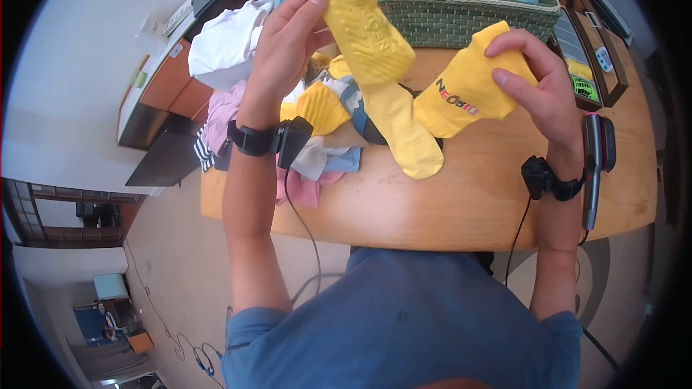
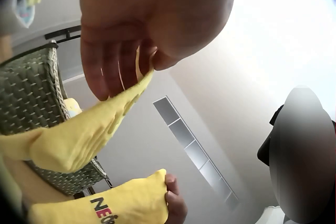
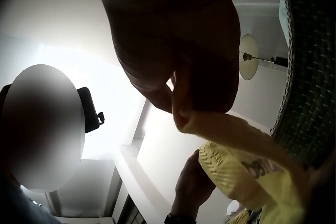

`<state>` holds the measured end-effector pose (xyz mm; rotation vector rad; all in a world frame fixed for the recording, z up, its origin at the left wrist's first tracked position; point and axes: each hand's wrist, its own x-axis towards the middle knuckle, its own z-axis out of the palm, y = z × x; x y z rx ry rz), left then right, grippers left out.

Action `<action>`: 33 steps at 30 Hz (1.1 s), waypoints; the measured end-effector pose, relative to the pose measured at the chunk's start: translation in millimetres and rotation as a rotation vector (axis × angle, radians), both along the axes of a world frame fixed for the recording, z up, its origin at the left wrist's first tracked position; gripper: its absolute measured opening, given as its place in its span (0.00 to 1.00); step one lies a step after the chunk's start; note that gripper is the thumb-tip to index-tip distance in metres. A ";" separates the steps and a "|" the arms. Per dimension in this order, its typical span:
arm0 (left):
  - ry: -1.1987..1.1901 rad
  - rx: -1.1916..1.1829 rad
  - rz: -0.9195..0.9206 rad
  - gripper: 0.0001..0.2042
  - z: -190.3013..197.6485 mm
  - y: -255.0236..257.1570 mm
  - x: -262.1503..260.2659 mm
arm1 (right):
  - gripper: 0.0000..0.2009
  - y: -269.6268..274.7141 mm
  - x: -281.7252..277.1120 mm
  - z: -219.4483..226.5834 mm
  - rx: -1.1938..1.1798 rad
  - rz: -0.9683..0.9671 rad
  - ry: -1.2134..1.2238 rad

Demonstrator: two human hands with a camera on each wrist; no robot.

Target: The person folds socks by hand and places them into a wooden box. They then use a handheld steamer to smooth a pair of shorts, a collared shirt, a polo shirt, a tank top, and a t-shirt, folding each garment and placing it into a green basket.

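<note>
pale wall (image 1: 94,122) at left, orange-brown cabinet (image 1: 164,87) beside it. beige floor (image 1: 176,266), loose cables (image 1: 178,346) across it. light wooden table (image 1: 360,205), curved front edge, glossy with reflected light. whitish ceiling (image 2: 210,82) overhead, strip of rectangular panels (image 2: 181,132), strong white glare (image 2: 283,35).

L hand (image 2: 157,14) is up top, and its fingers (image 2: 111,71) and thumb pinch a yellow sock (image 2: 79,137). The sock droops down and left of the fingers, w/ bumpy lines on it. L of the fingers is a green woven basket (image 2: 26,90). Well below them, R hand (image 2: 176,205) holds a 2nd yellow sock (image 2: 131,198) w/ letters, incl. a black N & red E. R of the fingers, lower down, is a strip of squares (image 2: 195,153).
</note>
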<state>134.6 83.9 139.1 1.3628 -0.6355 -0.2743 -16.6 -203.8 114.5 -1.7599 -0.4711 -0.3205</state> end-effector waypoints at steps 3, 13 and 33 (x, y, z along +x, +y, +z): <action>0.056 -0.046 -0.064 0.14 5.3 -8.1 -4.8 | 0.09 -10.2 2.1 -4.1 0.060 0.002 0.001; 0.075 -0.147 -0.113 0.13 4.9 -28.6 -2.4 | 0.30 -10.5 7.1 -1.5 0.408 0.165 0.142; -0.174 -0.701 -0.678 0.11 0.6 -58.5 -51.8 | 0.34 39.8 31.6 -39.5 1.099 0.675 0.743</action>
